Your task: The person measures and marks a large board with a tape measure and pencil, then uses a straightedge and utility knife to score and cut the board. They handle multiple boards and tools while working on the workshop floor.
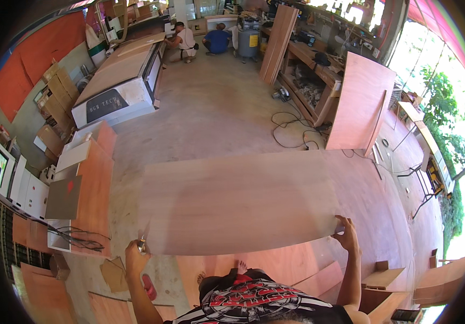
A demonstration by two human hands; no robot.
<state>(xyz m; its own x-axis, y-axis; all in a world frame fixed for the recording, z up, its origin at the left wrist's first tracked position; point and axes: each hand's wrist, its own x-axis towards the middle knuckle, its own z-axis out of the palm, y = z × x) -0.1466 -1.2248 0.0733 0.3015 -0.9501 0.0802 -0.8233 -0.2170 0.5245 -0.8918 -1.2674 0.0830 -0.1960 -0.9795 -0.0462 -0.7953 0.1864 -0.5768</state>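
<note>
A wide, thin, pale plywood sheet [237, 202] stretches in front of me at waist height. My left hand [135, 254] is at its near left corner, fingers closed on a small metal-and-dark tool [142, 243]; whether it also grips the sheet is unclear. My right hand [344, 235] has its fingers bent around the near right edge of the sheet. My bare feet stand on reddish plywood boards [278, 256] on the floor, with a pink slipper [148, 286] to the left.
Two people [184, 43] [215, 40] crouch at the back by a large machine [116, 70]. An upright panel [359, 102], workbench [313, 65] and loose cables [286, 127] are at right. A cabinet [93, 200] and control console [16, 178] stand left; trestle tables [424, 146] are far right.
</note>
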